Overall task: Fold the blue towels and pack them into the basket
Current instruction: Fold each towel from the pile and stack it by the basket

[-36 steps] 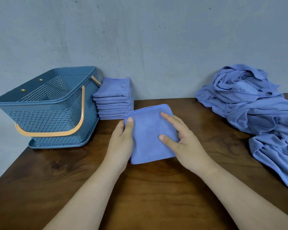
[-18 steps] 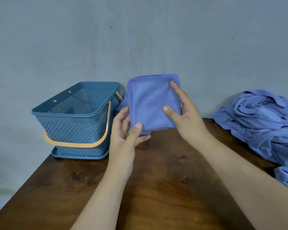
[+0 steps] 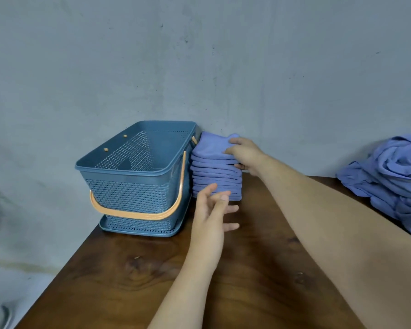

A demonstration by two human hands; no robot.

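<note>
Just right of the basket (image 3: 133, 172), the stack of folded blue towels (image 3: 215, 184) stands on the surface (image 3: 259, 269), the right hand (image 3: 243, 154) with its grip clamped on the top layers, the left hand (image 3: 211, 210) slack-fingered by its foot, unfolded towels (image 3: 394, 176) heaped far right.

You will find no writing to read here. No label, brand, number or sign shows on the basket (image 3: 128, 170), on the stack of folded towels (image 3: 215, 179) just right of the basket, on the loose heap of towels (image 3: 394, 176) far to its right, or on the wall (image 3: 199, 67) behind it.
</note>
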